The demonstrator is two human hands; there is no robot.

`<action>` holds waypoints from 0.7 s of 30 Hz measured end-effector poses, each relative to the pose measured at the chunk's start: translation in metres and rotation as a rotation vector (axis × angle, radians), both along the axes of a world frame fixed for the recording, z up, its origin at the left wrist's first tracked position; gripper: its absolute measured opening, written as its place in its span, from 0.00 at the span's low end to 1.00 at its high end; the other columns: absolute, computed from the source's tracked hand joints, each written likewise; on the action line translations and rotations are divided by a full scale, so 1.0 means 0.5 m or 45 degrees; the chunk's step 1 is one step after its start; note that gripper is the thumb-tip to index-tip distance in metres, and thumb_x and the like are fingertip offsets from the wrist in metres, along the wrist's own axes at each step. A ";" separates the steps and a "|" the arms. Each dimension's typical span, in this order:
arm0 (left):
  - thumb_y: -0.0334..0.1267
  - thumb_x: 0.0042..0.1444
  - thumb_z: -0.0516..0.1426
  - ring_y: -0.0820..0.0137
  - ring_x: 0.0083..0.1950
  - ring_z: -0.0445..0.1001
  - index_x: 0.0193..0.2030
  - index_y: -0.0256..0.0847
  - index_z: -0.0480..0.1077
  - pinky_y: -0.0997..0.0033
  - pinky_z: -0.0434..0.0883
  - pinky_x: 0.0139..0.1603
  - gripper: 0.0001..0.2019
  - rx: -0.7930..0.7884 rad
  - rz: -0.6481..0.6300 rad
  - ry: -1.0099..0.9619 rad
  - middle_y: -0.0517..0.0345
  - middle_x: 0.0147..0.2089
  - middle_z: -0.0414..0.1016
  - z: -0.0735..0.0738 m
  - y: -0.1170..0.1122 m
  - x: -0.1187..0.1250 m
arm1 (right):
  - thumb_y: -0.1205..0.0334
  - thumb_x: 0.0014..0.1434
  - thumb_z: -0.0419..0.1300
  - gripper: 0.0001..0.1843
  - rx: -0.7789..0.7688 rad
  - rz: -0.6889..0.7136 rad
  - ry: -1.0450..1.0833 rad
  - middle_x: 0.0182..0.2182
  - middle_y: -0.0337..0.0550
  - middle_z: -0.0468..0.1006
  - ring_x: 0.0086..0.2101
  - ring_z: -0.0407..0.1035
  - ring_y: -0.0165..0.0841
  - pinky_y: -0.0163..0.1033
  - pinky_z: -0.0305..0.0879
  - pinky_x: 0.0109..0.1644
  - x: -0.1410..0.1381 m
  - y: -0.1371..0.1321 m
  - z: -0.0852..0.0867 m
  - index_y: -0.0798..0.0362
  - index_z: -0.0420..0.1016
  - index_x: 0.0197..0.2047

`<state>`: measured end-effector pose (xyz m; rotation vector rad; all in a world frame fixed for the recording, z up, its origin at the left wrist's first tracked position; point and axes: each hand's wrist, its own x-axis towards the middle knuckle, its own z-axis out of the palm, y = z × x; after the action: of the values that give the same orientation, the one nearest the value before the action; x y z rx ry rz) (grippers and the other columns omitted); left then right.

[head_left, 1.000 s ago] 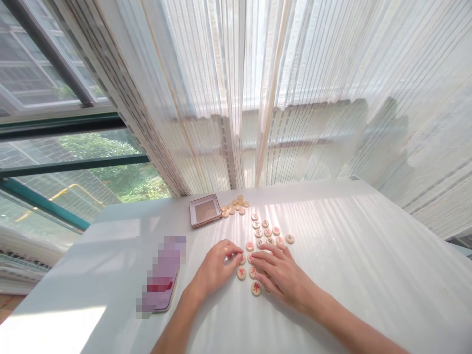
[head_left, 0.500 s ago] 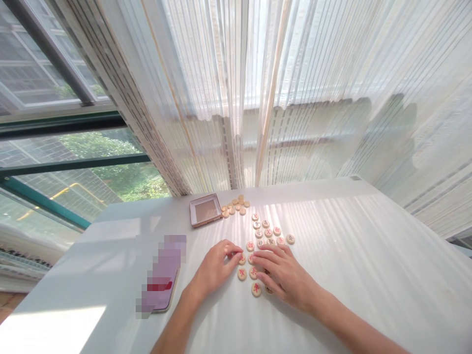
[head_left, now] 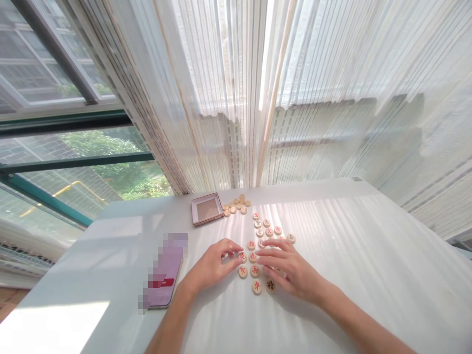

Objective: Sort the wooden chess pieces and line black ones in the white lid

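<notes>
Round wooden xiangqi pieces with red or black characters lie face up in a rough triangle on the white table (head_left: 354,246). My left hand (head_left: 217,263) has its thumb and index fingertip closed about the left edge of a red-marked piece (head_left: 243,257). From the other side my right hand (head_left: 289,268) reaches over the pieces with its fingers spread, its fingertips by another red-marked piece (head_left: 253,256). Several pieces are partly hidden under that hand. Closest to me are a red piece (head_left: 257,287) and a black-marked piece (head_left: 270,286).
At the table's far side stands an open shallow box (head_left: 193,215), with several blank-looking pieces (head_left: 233,209) beside it. A phone (head_left: 165,275), partly pixelated, lies left of my left hand. Behind the table hang striped sheer curtains (head_left: 313,118), with a window at left.
My right hand has moved slightly right, showing more of the black-marked piece near me. The left fingers have drawn back a little, leaving more of their red piece visible. The view has shifted slightly.
</notes>
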<state>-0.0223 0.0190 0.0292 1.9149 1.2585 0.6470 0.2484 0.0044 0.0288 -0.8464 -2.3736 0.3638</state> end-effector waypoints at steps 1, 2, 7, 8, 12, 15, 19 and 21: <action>0.49 0.60 0.61 0.62 0.45 0.78 0.48 0.45 0.78 0.65 0.74 0.47 0.14 -0.003 0.000 0.003 0.52 0.46 0.80 -0.001 0.000 -0.001 | 0.65 0.68 0.57 0.15 -0.019 0.050 -0.049 0.54 0.41 0.80 0.59 0.67 0.42 0.49 0.65 0.60 -0.005 -0.007 0.007 0.44 0.78 0.54; 0.49 0.59 0.62 0.62 0.45 0.78 0.49 0.45 0.78 0.64 0.74 0.47 0.15 -0.005 0.002 0.006 0.52 0.46 0.80 -0.003 0.001 -0.002 | 0.64 0.68 0.57 0.15 -0.031 0.081 -0.091 0.54 0.41 0.80 0.58 0.67 0.42 0.49 0.65 0.59 -0.010 -0.012 0.014 0.44 0.78 0.54; 0.46 0.60 0.62 0.64 0.43 0.78 0.48 0.47 0.78 0.65 0.74 0.46 0.12 0.029 -0.020 0.016 0.54 0.47 0.79 -0.003 0.001 -0.003 | 0.66 0.68 0.56 0.16 -0.059 0.101 -0.185 0.54 0.39 0.80 0.58 0.68 0.42 0.49 0.63 0.59 -0.020 -0.022 0.028 0.44 0.78 0.54; 0.45 0.59 0.62 0.64 0.43 0.78 0.48 0.47 0.78 0.65 0.75 0.46 0.12 0.034 -0.025 0.017 0.54 0.47 0.79 -0.002 0.001 -0.002 | 0.66 0.68 0.56 0.16 -0.060 0.101 -0.188 0.53 0.39 0.81 0.58 0.68 0.41 0.48 0.63 0.60 -0.021 -0.022 0.026 0.44 0.78 0.54; 0.46 0.59 0.62 0.65 0.42 0.77 0.47 0.46 0.78 0.66 0.75 0.45 0.12 0.048 -0.023 0.014 0.53 0.46 0.80 0.000 0.002 -0.001 | 0.65 0.68 0.56 0.16 -0.057 0.102 -0.179 0.52 0.38 0.82 0.57 0.69 0.40 0.48 0.64 0.60 -0.018 -0.020 0.017 0.43 0.78 0.54; 0.47 0.61 0.60 0.65 0.41 0.77 0.46 0.45 0.78 0.67 0.74 0.43 0.12 0.077 0.039 0.023 0.54 0.44 0.80 -0.006 0.005 0.000 | 0.66 0.68 0.56 0.15 -0.010 0.045 -0.069 0.50 0.41 0.83 0.56 0.70 0.41 0.49 0.66 0.59 -0.008 -0.009 0.011 0.45 0.79 0.54; 0.47 0.65 0.55 0.68 0.35 0.75 0.44 0.44 0.78 0.68 0.73 0.39 0.13 0.155 0.245 -0.018 0.55 0.42 0.80 -0.024 0.017 -0.001 | 0.65 0.68 0.56 0.13 0.074 -0.189 0.267 0.44 0.45 0.84 0.50 0.74 0.41 0.50 0.69 0.56 0.029 0.030 -0.002 0.48 0.79 0.51; 0.47 0.66 0.54 0.69 0.35 0.75 0.42 0.43 0.77 0.69 0.73 0.39 0.14 0.198 0.325 -0.066 0.56 0.41 0.80 -0.034 0.023 0.000 | 0.61 0.69 0.56 0.12 0.000 -0.389 0.436 0.44 0.47 0.83 0.48 0.74 0.41 0.48 0.71 0.53 0.056 0.057 -0.014 0.48 0.79 0.49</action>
<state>-0.0225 0.0305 0.0123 1.8624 1.4701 0.9447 0.2762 0.0327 0.0219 -1.0381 -1.8970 0.3511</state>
